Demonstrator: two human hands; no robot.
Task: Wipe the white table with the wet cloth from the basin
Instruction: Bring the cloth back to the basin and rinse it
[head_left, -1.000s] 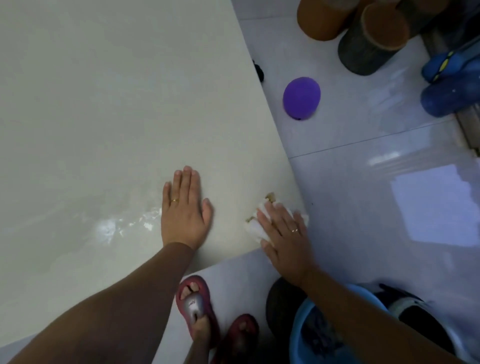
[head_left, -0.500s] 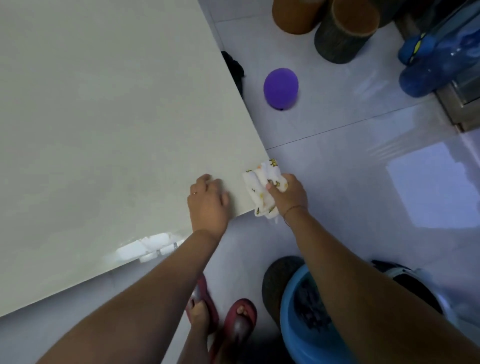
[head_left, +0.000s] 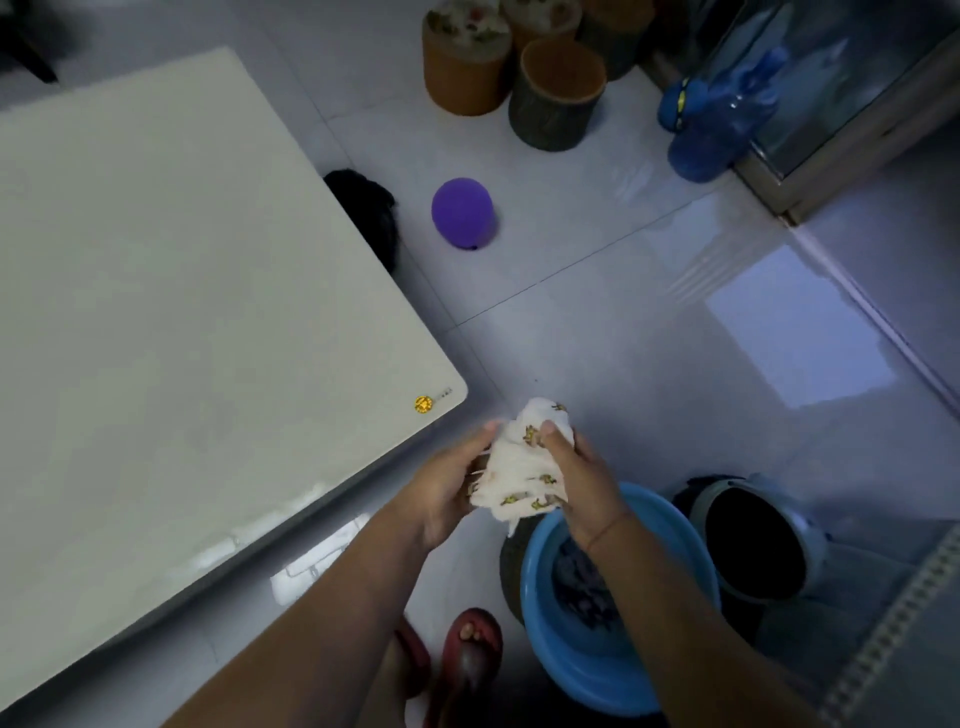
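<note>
Both sets of fingers are closed on a bunched white cloth with small yellow-green prints (head_left: 524, 473): the left hand (head_left: 447, 488) cups it from the left, the right hand (head_left: 582, 478) pinches its top with thumb and fingers. The cloth hangs in the air between the hands, just off the near right corner of the white rectangular table (head_left: 182, 312) and above the far rim of the round blue plastic basin (head_left: 675, 530) on the floor. A small gold sticker (head_left: 423, 404) marks that table corner. Farther off on the pale tiled floor (head_left: 623, 322) lies a purple balloon (head_left: 462, 213).
</note>
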